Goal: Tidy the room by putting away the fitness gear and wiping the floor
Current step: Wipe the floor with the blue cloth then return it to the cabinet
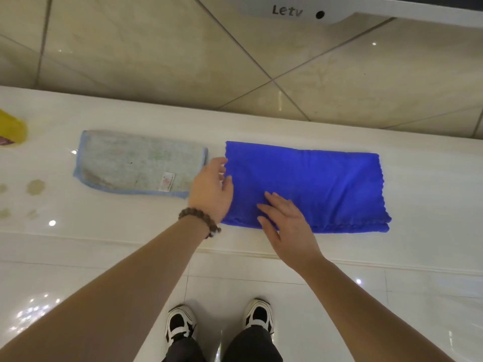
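1. Cloth (313, 184), bright blue and folded into a long rectangle, lying flat on the pale glossy surface (431, 194), right of centre.
2. Left hand (211, 190) hovering at the blue cloth's left edge, grip apart, fingers loosely spread and holding nothing; cannot tell whether the fingertips are touching the fabric.
3. Wearing a dark beaded bracelet (200, 218) on the left wrist.
4. Right hand (285, 222) reaching over the cloth's near left corner, grip apart, fingers straight and pointing up-left; resting on the fabric or just above it, cannot tell which.
5. Lying just left of the blue cloth, apart from it: a pale grey rag (138, 163) with light blue trim and a small white label.
6. Showing at the far left edge: part of a yellow object (11, 129), with a few brownish stains (35, 186) on the surface nearby.
7. Standing on white floor tiles (392, 309) below: two black-and-white sneakers (180, 323).
8. Appearing at the top: a white panel (287, 10) marked "Letv".
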`<move>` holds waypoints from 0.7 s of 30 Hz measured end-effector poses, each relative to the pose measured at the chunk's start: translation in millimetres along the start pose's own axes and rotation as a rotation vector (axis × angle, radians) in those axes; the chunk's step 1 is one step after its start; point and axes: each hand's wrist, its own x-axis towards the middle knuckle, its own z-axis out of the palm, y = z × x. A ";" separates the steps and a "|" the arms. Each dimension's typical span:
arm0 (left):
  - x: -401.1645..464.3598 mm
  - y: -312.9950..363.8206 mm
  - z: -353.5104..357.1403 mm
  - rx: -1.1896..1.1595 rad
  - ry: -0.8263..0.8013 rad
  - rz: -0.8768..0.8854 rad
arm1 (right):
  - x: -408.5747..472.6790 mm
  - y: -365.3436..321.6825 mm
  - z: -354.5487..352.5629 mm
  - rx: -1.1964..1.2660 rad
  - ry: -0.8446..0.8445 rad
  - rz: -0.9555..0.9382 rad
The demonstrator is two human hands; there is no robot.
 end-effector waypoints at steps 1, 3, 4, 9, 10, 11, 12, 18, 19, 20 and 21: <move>-6.4 -4.7 5.3 0.087 0.011 0.169 | -1.1 2.9 0.1 -0.028 0.076 0.013; -16.8 -9.4 17.5 0.274 -0.029 0.426 | -4.0 12.0 -0.4 -0.121 0.127 0.047; -20.5 -9.4 23.9 0.362 -0.116 0.464 | -5.3 16.9 -1.1 -0.177 0.095 0.066; -28.2 -21.2 42.7 0.832 -0.446 0.275 | -20.1 47.1 -6.0 -0.381 -0.131 0.086; -28.7 -22.8 43.4 0.858 -0.452 0.266 | -20.3 52.8 -11.5 -0.355 -0.106 0.122; -28.5 -23.7 43.7 0.865 -0.457 0.258 | -19.0 59.4 -18.3 -0.327 -0.051 0.194; -28.0 -23.2 42.7 0.876 -0.462 0.246 | -16.1 66.9 -26.1 -0.317 0.015 0.284; -20.3 -1.4 28.2 0.965 -0.323 0.203 | 8.0 82.6 -48.4 -0.462 -0.099 0.565; -15.1 4.9 26.3 0.926 -0.249 0.231 | 14.0 76.2 -48.2 -0.479 -0.080 0.562; -8.4 10.2 26.8 0.876 -0.195 0.260 | 21.7 68.1 -46.7 -0.488 -0.034 0.529; -0.5 13.1 29.8 0.833 -0.179 0.282 | 30.8 59.0 -43.4 -0.493 0.028 0.449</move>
